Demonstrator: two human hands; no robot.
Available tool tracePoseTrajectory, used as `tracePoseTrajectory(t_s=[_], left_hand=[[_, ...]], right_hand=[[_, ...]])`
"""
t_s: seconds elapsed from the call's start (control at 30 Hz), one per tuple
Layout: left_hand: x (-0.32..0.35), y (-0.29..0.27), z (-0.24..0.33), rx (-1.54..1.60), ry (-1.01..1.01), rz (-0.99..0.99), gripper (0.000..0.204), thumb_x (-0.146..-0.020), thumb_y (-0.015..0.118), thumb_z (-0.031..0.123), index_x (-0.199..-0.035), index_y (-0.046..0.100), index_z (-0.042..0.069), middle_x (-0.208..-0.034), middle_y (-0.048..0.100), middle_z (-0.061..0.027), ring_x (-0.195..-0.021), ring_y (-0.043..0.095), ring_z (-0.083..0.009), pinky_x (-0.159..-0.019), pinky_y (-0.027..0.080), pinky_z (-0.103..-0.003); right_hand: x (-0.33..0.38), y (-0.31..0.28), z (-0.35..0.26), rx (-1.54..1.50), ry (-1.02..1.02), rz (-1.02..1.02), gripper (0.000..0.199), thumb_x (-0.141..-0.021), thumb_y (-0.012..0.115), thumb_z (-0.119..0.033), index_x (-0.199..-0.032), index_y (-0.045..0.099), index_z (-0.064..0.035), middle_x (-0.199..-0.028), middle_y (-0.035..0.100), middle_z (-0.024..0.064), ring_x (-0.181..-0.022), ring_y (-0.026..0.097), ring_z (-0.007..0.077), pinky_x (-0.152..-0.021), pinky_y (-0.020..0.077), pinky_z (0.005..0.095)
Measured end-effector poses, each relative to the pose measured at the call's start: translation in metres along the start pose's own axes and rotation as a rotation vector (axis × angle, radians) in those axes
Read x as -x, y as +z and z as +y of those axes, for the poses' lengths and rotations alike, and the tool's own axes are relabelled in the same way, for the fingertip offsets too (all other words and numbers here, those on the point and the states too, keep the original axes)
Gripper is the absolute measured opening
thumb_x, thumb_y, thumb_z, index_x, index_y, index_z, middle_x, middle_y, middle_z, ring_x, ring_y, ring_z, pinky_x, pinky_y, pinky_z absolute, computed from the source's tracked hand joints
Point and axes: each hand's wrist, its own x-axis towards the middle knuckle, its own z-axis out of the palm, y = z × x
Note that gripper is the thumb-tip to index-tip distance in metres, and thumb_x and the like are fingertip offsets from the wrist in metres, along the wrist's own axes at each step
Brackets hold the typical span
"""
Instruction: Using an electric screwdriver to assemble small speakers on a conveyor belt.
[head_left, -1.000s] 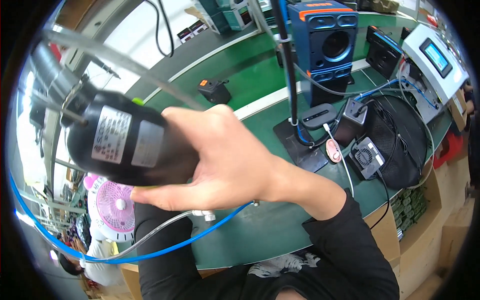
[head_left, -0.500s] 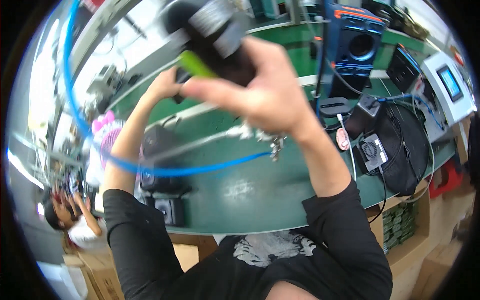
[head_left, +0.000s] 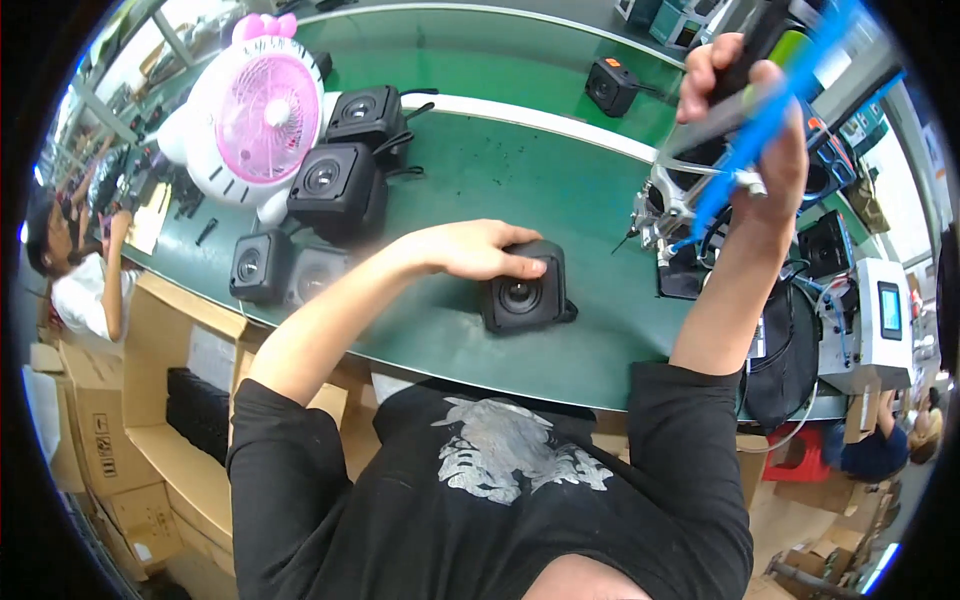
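Observation:
On the green table in front of me stands a small black square speaker (head_left: 520, 292), its round cone toward me and a strap loop at its right side. My left hand (head_left: 485, 250) is closed over its top left, the thumb on the upper front edge. Raised at the upper right, my right hand (head_left: 785, 165) is wrapped round a black hand tool with a green part (head_left: 750, 68); its exact kind is hidden by the fingers and blur. A blurred blue hose (head_left: 735, 165) crosses in front of that hand.
Several more black speakers (head_left: 330, 185) stand left, beside a pink and white fan (head_left: 270, 110). Another speaker (head_left: 610, 88) sits across the table. A metal fixture (head_left: 665, 205) and white control box (head_left: 885, 320) are on the right. An open carton (head_left: 190, 440) stands lower left; a person (head_left: 85, 285) is beyond.
My view has shifted. My left hand, earlier far forward at the upper left, is now on the speaker near me. My right hand has moved the tool from upper middle to upper right.

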Motion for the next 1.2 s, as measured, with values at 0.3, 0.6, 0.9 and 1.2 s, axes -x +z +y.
tracePoseTrajectory(t_s=[0.3,0.6,0.9,1.2], left_hand=[[-0.009,0.023,-0.021,-0.182,0.069,0.427,0.047,-0.094,0.056,0.040,-0.125,0.062,0.005,-0.110,0.069,-0.0191,-0.103,0.065,-0.0355,-0.093,0.050,-0.042],[0.012,0.056,-0.007,-0.623,0.126,0.723,0.089,-0.075,0.073,0.059,-0.123,0.049,-0.012,-0.117,0.057,-0.0199,-0.116,0.052,-0.0307,-0.099,0.044,-0.040],[0.009,0.055,-0.003,-0.601,0.098,0.553,0.095,-0.056,0.084,0.037,-0.127,0.045,-0.012,-0.111,0.054,-0.0196,-0.105,0.053,-0.0335,-0.093,0.046,-0.039],[0.011,0.061,-0.007,-0.622,0.125,0.616,0.092,-0.054,0.083,0.031,-0.126,0.046,-0.012,-0.109,0.054,-0.0190,-0.103,0.054,-0.0332,-0.093,0.046,-0.039]], right_hand=[[-0.031,0.041,-0.036,-0.203,0.002,-0.147,0.046,-0.091,0.054,-0.042,-0.106,0.044,0.0008,-0.078,0.047,0.0052,-0.061,0.048,0.0131,-0.063,0.0408,0.0295],[-0.039,0.057,-0.020,-0.282,-0.116,-0.096,0.051,-0.084,0.061,-0.047,-0.102,0.046,-0.0013,-0.077,0.051,0.0058,-0.062,0.050,0.0152,-0.064,0.0411,0.0310],[-0.046,0.055,-0.003,-0.285,-0.014,-0.180,0.058,-0.080,0.065,-0.054,-0.100,0.050,-0.0021,-0.076,0.052,0.0053,-0.064,0.051,0.0149,-0.064,0.0413,0.0311],[-0.041,0.047,0.000,-0.275,0.011,-0.176,0.057,-0.081,0.065,-0.053,-0.101,0.051,-0.0013,-0.077,0.053,0.0046,-0.064,0.052,0.0152,-0.065,0.0413,0.0312]])
